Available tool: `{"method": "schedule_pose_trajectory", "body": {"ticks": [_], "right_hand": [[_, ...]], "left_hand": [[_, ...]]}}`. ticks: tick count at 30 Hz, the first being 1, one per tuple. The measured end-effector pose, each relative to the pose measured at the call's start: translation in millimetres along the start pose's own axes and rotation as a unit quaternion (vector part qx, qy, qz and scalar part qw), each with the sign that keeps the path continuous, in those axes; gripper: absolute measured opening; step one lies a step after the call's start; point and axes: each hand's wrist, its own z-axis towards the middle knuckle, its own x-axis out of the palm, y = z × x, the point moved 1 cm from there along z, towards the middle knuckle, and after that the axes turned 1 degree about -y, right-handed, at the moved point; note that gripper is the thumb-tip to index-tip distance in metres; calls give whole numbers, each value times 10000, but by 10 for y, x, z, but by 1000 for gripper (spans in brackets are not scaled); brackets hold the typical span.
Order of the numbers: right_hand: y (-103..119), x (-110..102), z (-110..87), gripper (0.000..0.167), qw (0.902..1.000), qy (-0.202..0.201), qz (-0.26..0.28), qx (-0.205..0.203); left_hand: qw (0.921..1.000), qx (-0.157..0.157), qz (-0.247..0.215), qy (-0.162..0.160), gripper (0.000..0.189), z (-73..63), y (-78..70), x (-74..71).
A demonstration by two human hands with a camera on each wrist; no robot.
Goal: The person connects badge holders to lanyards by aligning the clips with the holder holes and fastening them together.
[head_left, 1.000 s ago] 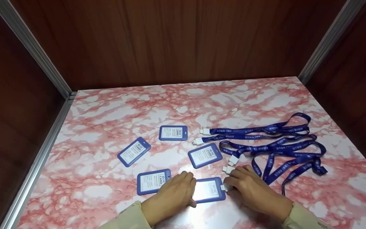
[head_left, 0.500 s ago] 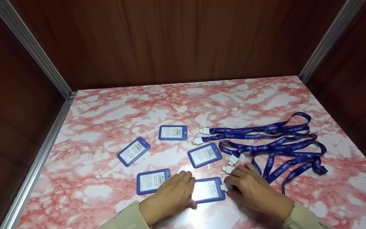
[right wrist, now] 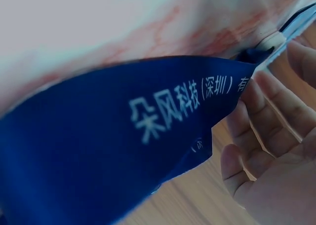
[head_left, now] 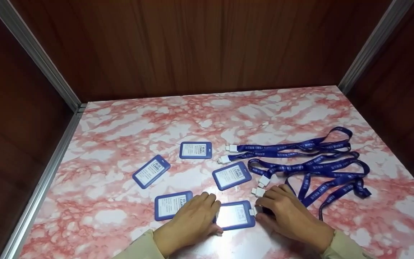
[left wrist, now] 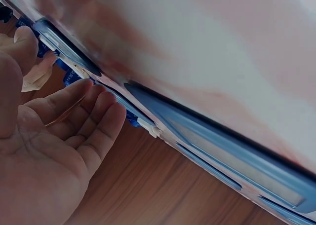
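A blue-framed badge holder (head_left: 234, 216) lies flat near the table's front, its card whitened by glare. My left hand (head_left: 189, 221) is at its left end, thumb near the lower edge and fingers near the upper one. In the left wrist view the left hand's fingers (left wrist: 101, 121) are loosely bent, apart from the thumb. At the holder's right end sits a white lanyard clip (head_left: 254, 211), close to the slot; whether it is hooked in is too small to tell. My right hand (head_left: 291, 216) is beside this clip, thumb and fingers apart, with dark blue lanyard strap (right wrist: 187, 96) between them.
Several more badge holders lie about: one left of my left hand (head_left: 167, 207), others farther back (head_left: 195, 150). Several blue lanyards (head_left: 311, 167) with white clips (head_left: 231, 148) spread over the right side. Wood panels (head_left: 207, 46) wall in the marbled table (head_left: 138, 122).
My right hand's thumb and fingers have parted around the clip, showing the strap between them. My left hand has shifted slightly left. The badge holders stay in place.
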Motion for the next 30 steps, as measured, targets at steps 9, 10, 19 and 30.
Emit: {"method": "schedule_pose_trajectory", "body": {"ticks": [9, 10, 19, 30], "right_hand": [[-16, -21, -7, 24, 10000, -42, -52, 56], [-16, -24, -10, 25, 9999, -30, -62, 87], [-22, -20, -24, 31, 9997, -111, -142, 149], [-30, -30, -19, 33, 9990, -320, -258, 173]], "left_hand": [[9997, -128, -150, -167, 54, -51, 71, -19], [9996, -139, -156, -182, 56, -58, 79, -27], [9989, -257, -150, -354, 59, -124, 141, -52], [9972, -332, -37, -667, 59, -198, 223, -34]]}}
